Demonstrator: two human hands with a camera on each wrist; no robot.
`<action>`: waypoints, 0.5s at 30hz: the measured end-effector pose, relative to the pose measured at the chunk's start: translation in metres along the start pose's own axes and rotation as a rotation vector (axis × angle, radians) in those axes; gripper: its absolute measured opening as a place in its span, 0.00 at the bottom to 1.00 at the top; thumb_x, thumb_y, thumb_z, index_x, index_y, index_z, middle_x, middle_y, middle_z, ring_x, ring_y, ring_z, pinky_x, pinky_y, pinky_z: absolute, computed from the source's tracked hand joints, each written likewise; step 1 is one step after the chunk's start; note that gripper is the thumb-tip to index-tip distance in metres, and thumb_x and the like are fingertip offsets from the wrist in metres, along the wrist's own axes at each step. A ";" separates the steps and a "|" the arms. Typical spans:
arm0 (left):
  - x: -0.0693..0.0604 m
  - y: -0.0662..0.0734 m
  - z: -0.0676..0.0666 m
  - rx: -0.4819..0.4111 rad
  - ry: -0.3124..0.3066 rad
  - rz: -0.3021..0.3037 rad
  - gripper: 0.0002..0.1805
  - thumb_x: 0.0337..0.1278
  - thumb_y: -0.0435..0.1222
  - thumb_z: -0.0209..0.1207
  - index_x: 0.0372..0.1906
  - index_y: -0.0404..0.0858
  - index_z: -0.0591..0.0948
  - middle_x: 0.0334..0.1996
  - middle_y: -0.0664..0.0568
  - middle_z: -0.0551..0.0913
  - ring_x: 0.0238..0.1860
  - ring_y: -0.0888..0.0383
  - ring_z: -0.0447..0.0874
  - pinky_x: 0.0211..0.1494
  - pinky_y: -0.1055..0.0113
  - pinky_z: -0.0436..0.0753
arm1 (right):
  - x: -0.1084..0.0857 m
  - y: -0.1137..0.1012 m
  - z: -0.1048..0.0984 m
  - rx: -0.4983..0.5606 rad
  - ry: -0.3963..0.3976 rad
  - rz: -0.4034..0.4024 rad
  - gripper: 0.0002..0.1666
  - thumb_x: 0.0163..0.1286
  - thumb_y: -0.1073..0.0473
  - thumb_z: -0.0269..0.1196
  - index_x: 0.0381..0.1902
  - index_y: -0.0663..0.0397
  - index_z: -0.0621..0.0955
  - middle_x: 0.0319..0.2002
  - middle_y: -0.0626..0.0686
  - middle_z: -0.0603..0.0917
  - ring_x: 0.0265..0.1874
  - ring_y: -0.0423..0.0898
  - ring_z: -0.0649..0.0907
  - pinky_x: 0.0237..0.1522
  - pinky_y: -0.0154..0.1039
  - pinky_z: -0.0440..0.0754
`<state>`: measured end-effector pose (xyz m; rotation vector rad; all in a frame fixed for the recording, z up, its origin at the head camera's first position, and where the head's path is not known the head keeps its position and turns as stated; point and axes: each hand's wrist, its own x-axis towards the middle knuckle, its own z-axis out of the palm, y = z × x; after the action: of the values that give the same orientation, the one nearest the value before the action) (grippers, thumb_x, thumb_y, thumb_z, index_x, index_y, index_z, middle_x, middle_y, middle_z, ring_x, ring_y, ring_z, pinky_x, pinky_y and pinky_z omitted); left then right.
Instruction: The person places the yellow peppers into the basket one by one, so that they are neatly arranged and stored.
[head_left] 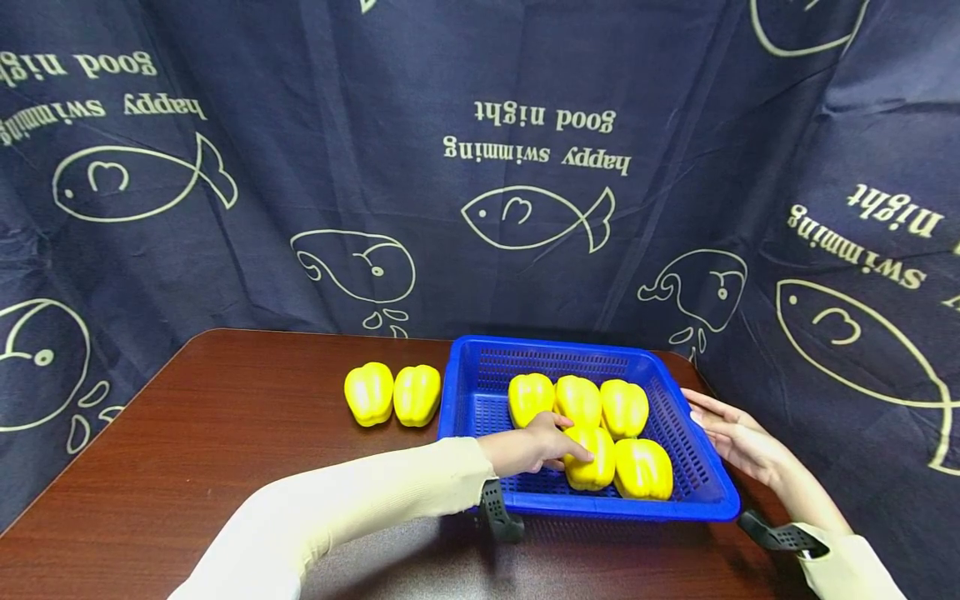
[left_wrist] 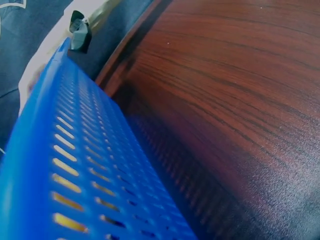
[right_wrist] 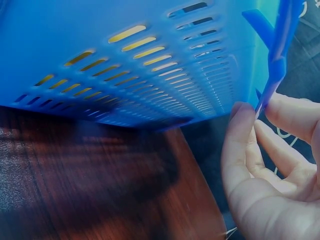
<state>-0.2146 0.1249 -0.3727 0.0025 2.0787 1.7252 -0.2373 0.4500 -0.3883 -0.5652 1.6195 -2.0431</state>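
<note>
A blue plastic basket (head_left: 540,502) with slotted walls holds several yellow bell peppers, three in a back row and two in front. My left hand (head_left: 534,444) reaches over the basket's near wall and grips the front-left bell pepper (head_left: 589,471) with its fingers. Beside that one lies the front-right bell pepper (head_left: 643,469). At the basket's right side, my right hand (head_left: 738,440) pinches the rim; the right wrist view shows its thumb and fingers (right_wrist: 237,150) at the rim. In the left wrist view the basket wall (left_wrist: 95,165) hides the left hand.
Two more yellow bell peppers, a left one (head_left: 368,393) and a right one (head_left: 417,395), stand on the brown wooden table (head_left: 187,450) left of the basket. A dark blue curtain (head_left: 420,125) with fish drawings hangs close behind the table and along its right.
</note>
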 end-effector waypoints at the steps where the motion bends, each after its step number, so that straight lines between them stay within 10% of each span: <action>1: 0.000 0.000 -0.001 0.008 -0.010 -0.001 0.26 0.42 0.21 0.67 0.50 0.31 0.72 0.42 0.48 0.73 0.44 0.50 0.83 0.46 0.54 0.85 | 0.000 0.000 0.000 -0.001 -0.002 0.000 0.31 0.77 0.69 0.35 0.62 0.37 0.75 0.56 0.43 0.82 0.51 0.41 0.84 0.52 0.34 0.81; 15: -0.006 0.008 -0.021 0.002 -0.070 0.098 0.28 0.45 0.23 0.65 0.57 0.32 0.76 0.58 0.38 0.74 0.52 0.49 0.80 0.52 0.48 0.82 | 0.001 0.001 0.000 0.000 0.003 -0.006 0.30 0.77 0.69 0.36 0.62 0.37 0.75 0.57 0.41 0.82 0.51 0.41 0.84 0.52 0.34 0.81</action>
<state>-0.2180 0.1049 -0.3602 0.1652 2.0609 1.7534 -0.2378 0.4493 -0.3890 -0.5680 1.6210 -2.0499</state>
